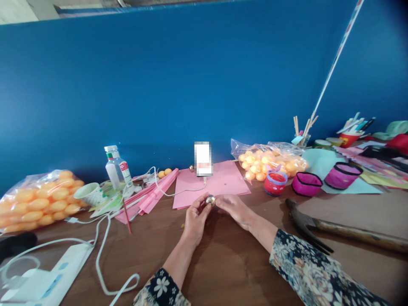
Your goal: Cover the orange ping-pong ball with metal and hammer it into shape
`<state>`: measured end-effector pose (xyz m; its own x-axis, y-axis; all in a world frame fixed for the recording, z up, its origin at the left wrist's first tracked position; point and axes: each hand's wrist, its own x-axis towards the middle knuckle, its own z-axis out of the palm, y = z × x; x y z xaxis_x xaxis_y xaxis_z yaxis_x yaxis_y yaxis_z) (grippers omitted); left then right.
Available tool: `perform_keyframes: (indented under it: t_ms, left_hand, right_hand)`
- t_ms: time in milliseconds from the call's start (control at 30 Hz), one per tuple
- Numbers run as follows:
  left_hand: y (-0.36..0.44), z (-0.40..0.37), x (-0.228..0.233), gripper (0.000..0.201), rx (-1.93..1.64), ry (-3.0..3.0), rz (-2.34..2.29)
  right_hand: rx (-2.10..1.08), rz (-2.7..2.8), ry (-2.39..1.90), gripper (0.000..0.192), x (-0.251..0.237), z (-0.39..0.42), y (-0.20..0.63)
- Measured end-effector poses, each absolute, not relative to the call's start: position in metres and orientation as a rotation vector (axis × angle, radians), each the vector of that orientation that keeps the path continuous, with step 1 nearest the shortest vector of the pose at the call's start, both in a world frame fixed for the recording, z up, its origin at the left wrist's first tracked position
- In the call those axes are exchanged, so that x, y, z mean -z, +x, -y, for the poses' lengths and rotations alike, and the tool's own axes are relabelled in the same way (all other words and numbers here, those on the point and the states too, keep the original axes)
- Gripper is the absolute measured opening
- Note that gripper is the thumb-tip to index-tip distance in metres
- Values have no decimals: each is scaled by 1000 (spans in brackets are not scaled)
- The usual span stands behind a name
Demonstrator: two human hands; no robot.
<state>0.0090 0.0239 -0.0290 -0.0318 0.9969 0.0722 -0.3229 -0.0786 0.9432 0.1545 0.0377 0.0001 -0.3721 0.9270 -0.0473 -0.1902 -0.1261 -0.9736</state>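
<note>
A shiny metal ball (211,200) is between my two hands, just above the brown table and near the front edge of the pink paper. My left hand (195,219) pinches it from the left with thumb and fingers. From the other side, the fingertips of my right hand (236,209) close in on the ball and appear to touch it; the thumb is partly hidden. Behind the hands, an upright phone-like object (203,159), blurred out, stands on the pink paper (188,187) with a white cable. A second metal ball (191,168) lies beside it.
Left are a bag of orange balls (38,202), a paper cup (91,194), a glass bottle (116,168) and a white power strip (68,267). Right are another ball bag (270,159), a red tape roll (275,183), purple fabric rings (306,185) and a hammer (353,232).
</note>
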Motion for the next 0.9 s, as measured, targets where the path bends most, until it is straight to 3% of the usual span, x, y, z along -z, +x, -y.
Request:
perform_keyframes:
  t_ms: [900]
  left_hand:
    - [10,-22,25,42,-1428,1094,-1006]
  right_hand:
    - [-1657,1331,-853,39,4,-40,158]
